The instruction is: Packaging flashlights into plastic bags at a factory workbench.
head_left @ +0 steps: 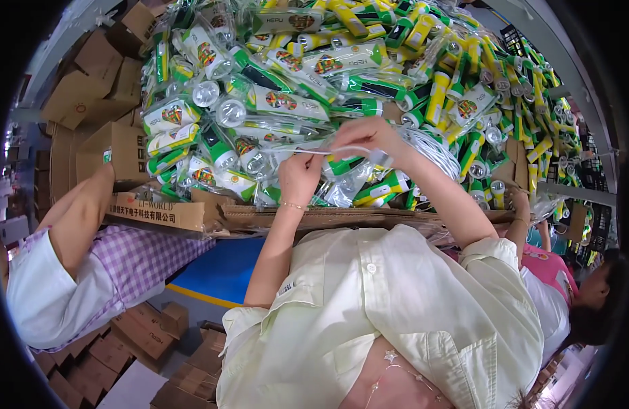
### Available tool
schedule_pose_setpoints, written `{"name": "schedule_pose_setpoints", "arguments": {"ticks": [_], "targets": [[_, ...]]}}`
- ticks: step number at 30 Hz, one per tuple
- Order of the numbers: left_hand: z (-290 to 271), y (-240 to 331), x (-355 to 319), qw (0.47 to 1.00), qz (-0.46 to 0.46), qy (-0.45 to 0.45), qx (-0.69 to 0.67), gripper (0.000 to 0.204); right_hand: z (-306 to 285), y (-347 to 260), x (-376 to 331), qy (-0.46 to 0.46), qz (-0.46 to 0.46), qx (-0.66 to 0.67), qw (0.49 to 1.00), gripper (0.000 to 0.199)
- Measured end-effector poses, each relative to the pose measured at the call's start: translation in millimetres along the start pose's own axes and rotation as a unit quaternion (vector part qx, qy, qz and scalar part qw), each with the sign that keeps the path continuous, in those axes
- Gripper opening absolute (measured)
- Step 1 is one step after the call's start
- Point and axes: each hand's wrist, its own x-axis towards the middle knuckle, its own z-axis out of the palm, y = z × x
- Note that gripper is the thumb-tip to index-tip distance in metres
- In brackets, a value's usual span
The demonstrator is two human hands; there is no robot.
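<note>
Both of my hands are over the near edge of a large heap of bagged flashlights [280, 102]. A thin white cable [338, 149] runs between them. My left hand [300, 178] is closed, its fingertips pinching the cable's left end. Higher and to the right, my right hand [370, 138] is curled with bent fingers round the same cable; its exact grip is partly hidden. Beneath my right forearm lies a bundle of looped white cables [434, 155] on the plastic bags. Green and yellow flashlights [394, 184] lie just below my right hand.
Cardboard [280, 219] edges the heap in front of me. At the left, a co-worker's hand [100, 170] is by an open carton [110, 146]. Another person's hand [520, 201] reaches in at the right. Flattened cartons [147, 327] lie on the floor at lower left.
</note>
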Motion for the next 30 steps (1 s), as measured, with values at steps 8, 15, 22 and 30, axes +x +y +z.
{"name": "schedule_pose_setpoints", "arguments": {"ticks": [8, 15, 22, 30], "targets": [[-0.1, 9.8, -11.6, 0.998, -0.022, 0.061, -0.024, 0.02, -46.0, 12.3, -1.8, -0.113, 0.083, -0.688, 0.712, 0.009], [-3.5, 5.6, -18.8, 0.999, -0.002, 0.048, 0.005, 0.021, -25.0, 12.1, -9.8, -0.093, 0.117, -0.764, 0.627, 0.009], [-1.2, 7.8, -24.3, 1.0, -0.011, 0.013, 0.004, 0.021, -32.4, 20.9, -12.3, -0.006, 0.157, -0.651, 0.743, 0.016], [-4.5, 7.4, -24.0, 0.997, -0.012, -0.019, 0.07, 0.019, -11.2, 10.9, -10.6, -0.009, 0.218, -0.699, 0.681, 0.012]]}}
